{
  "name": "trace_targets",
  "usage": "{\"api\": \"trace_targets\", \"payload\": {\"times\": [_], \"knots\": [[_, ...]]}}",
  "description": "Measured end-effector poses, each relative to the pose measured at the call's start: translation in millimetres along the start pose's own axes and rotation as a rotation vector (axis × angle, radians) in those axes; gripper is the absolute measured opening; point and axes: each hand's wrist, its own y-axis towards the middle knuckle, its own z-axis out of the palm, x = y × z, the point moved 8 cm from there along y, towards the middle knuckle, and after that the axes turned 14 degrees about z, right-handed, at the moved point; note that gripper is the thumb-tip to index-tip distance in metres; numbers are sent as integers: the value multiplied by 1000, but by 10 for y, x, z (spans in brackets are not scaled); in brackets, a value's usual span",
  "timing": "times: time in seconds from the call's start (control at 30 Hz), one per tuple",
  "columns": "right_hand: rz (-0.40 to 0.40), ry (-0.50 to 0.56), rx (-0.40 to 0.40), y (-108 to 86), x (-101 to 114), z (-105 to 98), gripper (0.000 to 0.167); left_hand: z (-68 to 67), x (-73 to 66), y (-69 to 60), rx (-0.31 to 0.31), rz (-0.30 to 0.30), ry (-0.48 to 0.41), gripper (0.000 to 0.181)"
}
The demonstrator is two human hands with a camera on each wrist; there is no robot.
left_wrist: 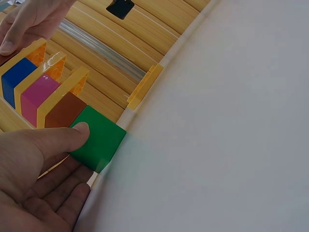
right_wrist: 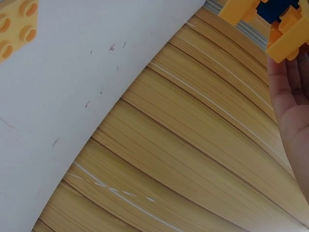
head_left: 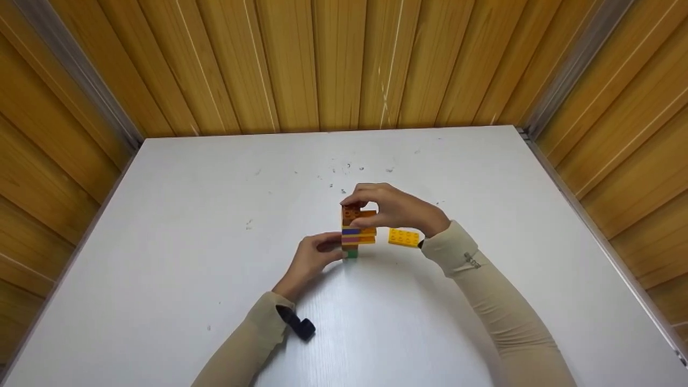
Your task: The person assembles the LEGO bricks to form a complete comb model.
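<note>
A tower of toy building bricks [head_left: 352, 240] stands upright on the table, with yellow bricks jutting out to its right. From the bottom up, the left wrist view shows a green brick [left_wrist: 104, 137], a brown brick [left_wrist: 65, 112], then pink [left_wrist: 39, 99] and blue [left_wrist: 18, 79] bricks between yellow ones. My left hand [head_left: 312, 259] holds the tower's base, thumb on the green brick and fingers behind it. At the top, my right hand [head_left: 398, 207] pinches a brown brick [head_left: 350, 213] between thumb and fingers. In the right wrist view that hand is partly cut off.
A loose yellow brick [head_left: 404, 237] lies studs up on the white table [head_left: 215, 215], just right of the tower and beneath the right wrist. Wood-patterned panels [head_left: 338, 64] rise behind the table and on both sides. Dark marks spot the tabletop beyond the tower.
</note>
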Motion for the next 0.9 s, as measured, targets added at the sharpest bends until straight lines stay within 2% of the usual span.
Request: {"api": "trace_targets", "payload": {"times": [0.07, 0.27, 0.33, 0.4, 0.7, 0.73, 0.9], "knots": [[15, 11, 5, 6, -14, 3, 41, -2, -4, -2, 1, 0, -4, 41], [29, 41, 9, 13, -21, 1, 41, 13, 247, 53, -9, 18, -14, 42], [29, 53, 12, 15, -13, 0, 40, 10, 273, 62, -12, 34, -12, 41], [30, 59, 14, 22, -2, 0, 39, 4, 280, 65, -15, 48, -7, 41], [57, 44, 25, 29, 2, 15, 37, -3, 277, 65, -21, 39, -12, 42], [54, 48, 26, 28, 1, 14, 37, -5, 226, 55, -19, 40, -14, 41], [57, 62, 32, 26, -22, 12, 37, 6, 220, 56, -12, 32, -19, 41]]}}
